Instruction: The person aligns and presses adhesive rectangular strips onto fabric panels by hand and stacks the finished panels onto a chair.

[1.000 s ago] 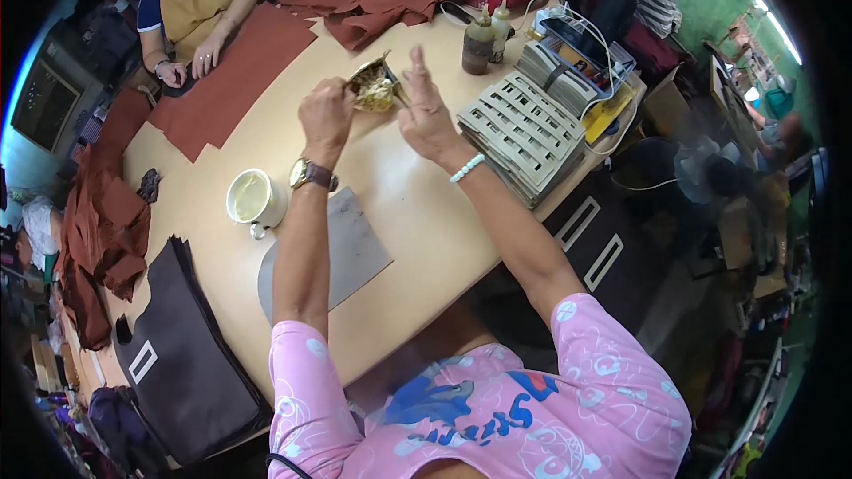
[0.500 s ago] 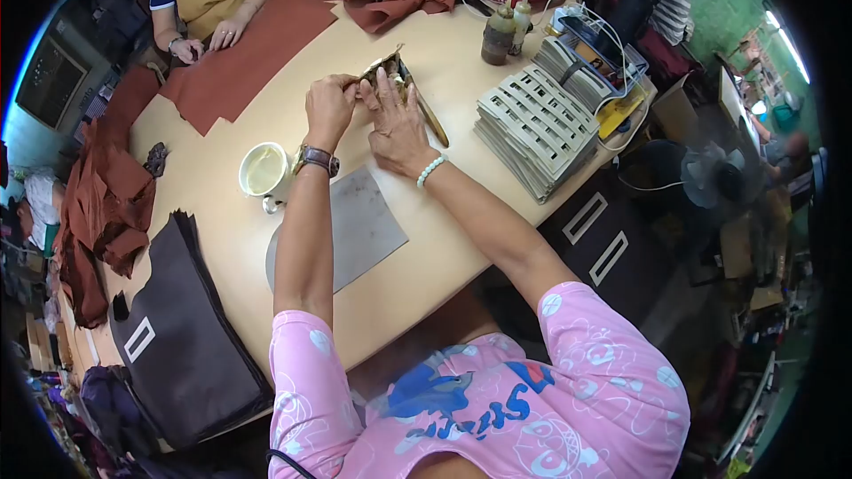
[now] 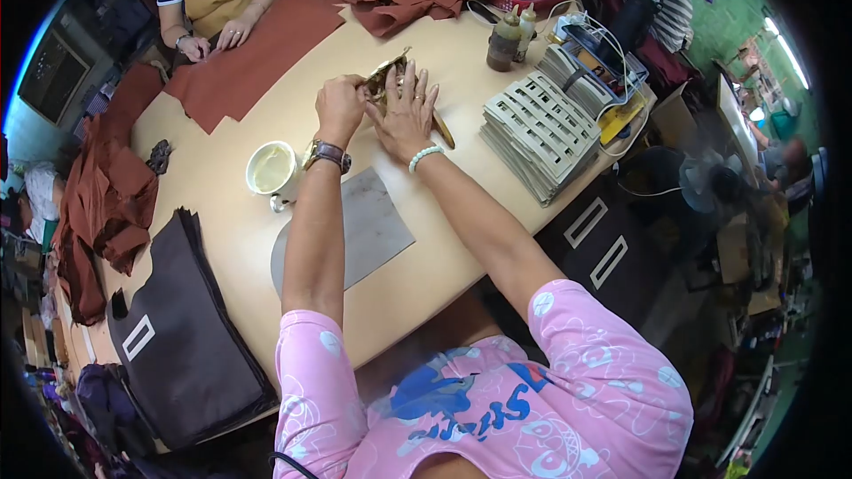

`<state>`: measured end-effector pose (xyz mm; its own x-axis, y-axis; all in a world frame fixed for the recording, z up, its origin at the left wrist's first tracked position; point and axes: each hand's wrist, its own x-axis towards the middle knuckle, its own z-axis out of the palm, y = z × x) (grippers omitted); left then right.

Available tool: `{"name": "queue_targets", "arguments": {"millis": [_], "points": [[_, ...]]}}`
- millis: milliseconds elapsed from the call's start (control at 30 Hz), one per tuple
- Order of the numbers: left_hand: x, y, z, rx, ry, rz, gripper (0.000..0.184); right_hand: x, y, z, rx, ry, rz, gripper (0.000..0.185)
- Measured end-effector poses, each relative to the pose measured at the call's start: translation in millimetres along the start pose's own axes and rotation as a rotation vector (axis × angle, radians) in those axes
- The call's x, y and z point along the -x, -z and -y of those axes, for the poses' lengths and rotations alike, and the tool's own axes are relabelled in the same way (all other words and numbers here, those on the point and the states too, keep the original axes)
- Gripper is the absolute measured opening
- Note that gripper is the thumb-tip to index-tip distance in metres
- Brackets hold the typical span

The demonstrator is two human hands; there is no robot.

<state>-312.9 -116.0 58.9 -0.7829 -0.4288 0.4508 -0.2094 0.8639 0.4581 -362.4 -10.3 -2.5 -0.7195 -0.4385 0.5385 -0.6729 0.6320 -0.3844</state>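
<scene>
Handling looks unfinished, how much remains being unclear: the person's curled left hand (image 3: 340, 110) grips the edge of the crumpled container (image 3: 379, 82) at both hands' fingertips, while the ungripping right hand (image 3: 406, 123) spreads over it.

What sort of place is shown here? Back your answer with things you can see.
Probably a leatherwork or sewing workshop: stacked dark cut pieces, reddish-brown sheets across the table, and squeeze bottles.
</scene>
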Motion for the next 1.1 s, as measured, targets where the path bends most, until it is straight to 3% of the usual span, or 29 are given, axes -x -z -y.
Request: {"name": "queue_targets", "arguments": {"millis": [367,567,667,767,900,1000,1100], "points": [[0.7,-3.9,-2.6,-0.074,-0.054,-0.011,0.017,28.6,21.9,0.2,0.097,0.027,0.126,0.074],[-0.8,-1.3,-5.0,-0.104,-0.055,0.000,0.016,43.8,25.3,-4.6,0.028,0.034,0.157,0.064],[1.0,-6.1,-3.5,-0.093,-0.068,-0.018,0.015,40.4,52.2,5.8,0.040,-0.076,0.247,0.056],[6.0,-4.2,0.9,-0.062,-0.086,-0.035,0.016,29.0,65.5,6.3,-0.166,0.050,0.054,0.055],[6.2,0.5,-5.3,-0.099,-0.005,0.053,0.017,-6.3,56.3,24.5,-1.330,-0.647,0.394,0.067],[5.2,-5.3,-3.9,-0.143,-0.025,0.002,0.017,5.0,42.7,19.5,-1.154,-0.603,0.543,0.066],[1.2,-9.3,-3.8,-0.153,-0.034,0.024,0.015,11.0,46.4,17.0,-1.215,-0.636,0.629,0.062]]}}
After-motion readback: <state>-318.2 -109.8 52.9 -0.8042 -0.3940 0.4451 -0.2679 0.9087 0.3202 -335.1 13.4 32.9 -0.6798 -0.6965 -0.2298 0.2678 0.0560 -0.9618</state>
